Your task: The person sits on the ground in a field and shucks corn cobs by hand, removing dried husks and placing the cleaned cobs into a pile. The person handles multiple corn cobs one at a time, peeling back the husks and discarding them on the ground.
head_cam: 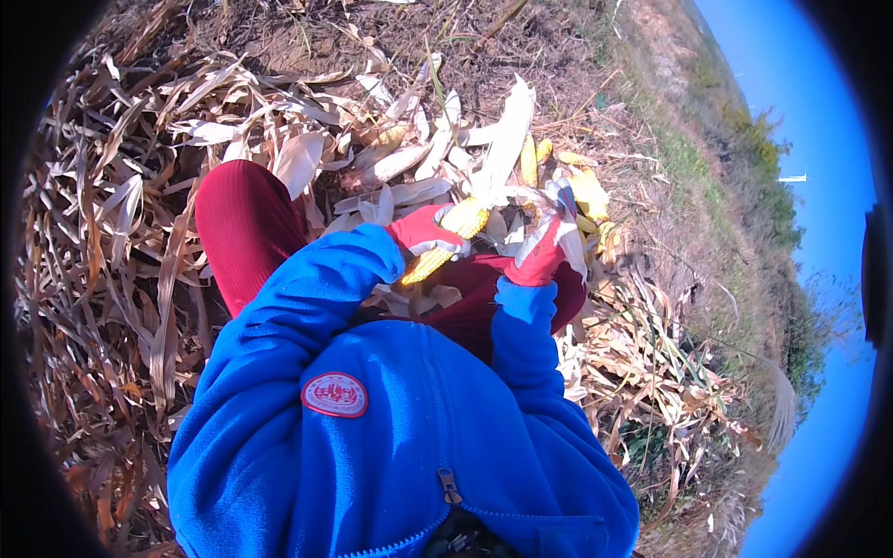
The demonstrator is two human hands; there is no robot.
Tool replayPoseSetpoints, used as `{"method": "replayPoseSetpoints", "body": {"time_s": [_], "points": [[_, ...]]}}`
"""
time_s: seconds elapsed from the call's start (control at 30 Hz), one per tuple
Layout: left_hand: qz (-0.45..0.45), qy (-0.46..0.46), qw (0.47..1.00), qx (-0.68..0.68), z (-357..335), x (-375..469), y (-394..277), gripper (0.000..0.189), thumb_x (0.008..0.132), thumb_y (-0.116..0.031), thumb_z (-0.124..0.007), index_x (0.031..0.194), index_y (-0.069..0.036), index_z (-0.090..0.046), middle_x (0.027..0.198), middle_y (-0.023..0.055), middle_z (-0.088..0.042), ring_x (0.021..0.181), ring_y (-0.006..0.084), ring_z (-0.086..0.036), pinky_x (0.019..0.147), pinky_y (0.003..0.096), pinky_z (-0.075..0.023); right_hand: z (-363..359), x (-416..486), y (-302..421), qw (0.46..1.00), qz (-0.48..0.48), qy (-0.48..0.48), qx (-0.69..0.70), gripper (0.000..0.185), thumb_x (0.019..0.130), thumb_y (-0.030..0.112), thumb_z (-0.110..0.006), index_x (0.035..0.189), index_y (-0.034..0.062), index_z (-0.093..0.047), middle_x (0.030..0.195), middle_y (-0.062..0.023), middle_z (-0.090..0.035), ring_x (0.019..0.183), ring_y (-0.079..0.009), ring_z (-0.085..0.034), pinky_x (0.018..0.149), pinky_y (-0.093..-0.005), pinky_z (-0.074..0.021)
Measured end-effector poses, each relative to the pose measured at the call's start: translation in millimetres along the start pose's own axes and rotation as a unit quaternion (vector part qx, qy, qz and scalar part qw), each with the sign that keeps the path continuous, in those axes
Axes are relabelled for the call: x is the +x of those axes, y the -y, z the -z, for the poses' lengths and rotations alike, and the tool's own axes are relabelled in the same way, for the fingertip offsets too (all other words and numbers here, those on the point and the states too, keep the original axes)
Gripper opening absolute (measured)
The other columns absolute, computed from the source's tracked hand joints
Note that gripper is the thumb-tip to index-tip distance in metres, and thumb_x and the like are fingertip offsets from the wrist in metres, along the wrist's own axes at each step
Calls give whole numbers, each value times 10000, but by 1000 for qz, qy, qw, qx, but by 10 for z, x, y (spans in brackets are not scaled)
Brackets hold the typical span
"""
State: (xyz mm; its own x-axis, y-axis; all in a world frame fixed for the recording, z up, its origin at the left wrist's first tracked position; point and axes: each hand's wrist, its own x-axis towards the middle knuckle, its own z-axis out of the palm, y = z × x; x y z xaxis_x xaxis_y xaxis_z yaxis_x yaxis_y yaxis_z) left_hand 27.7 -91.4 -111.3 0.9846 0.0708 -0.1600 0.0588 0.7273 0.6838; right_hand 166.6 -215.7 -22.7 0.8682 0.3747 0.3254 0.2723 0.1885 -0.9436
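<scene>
My left hand (427,231), in a red and white work glove, is closed around a yellow corn cob (446,240) whose kernels show at both sides of the fingers. Pale husk leaves (508,143) stand up from the cob's far end. Opposite it, my right hand (548,234), gloved alike, grips dry corn husk (536,198) to the right of the cob; its fingertips are partly hidden. Husked yellow cobs (589,194) lie in a small pile just beyond and right of my right hand.
Dry corn husks and leaves (167,279) cover the ground on the left and around my bent legs (244,223). More husks (649,349) are heaped at the right. Unhusked ears (394,164) lie ahead, with grass and brush (760,181) farther right.
</scene>
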Motion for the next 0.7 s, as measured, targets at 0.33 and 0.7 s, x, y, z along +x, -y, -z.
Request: {"method": "replayPoseSetpoints", "body": {"time_s": [0.33, 0.7], "points": [[12, 51, 969, 240, 54, -50, -65, 656, 647, -186, -821, 1219, -41, -535, 1080, 78, -639, 987, 182, -591, 883, 343, -471, -351, -16, 312, 972, -74, 180, 131, 593, 955, 376, -457, 1386, -14, -342, 1318, -235, -466, 1190, -339, -506, 1021, -443, -401], [-15, 44, 947, 318, 65, -40, -15, 683, 628, -144, -833, 1233, -42, -531, 1086, 65, -636, 994, 165, -582, 892, 336, -465, -172, -26, -148, 793, -358, 89, 485, 404, 982, 413, -432, 822, 62, -552, 806, -72, -587, 542, -102, -477, 490, -219, -403]]}}
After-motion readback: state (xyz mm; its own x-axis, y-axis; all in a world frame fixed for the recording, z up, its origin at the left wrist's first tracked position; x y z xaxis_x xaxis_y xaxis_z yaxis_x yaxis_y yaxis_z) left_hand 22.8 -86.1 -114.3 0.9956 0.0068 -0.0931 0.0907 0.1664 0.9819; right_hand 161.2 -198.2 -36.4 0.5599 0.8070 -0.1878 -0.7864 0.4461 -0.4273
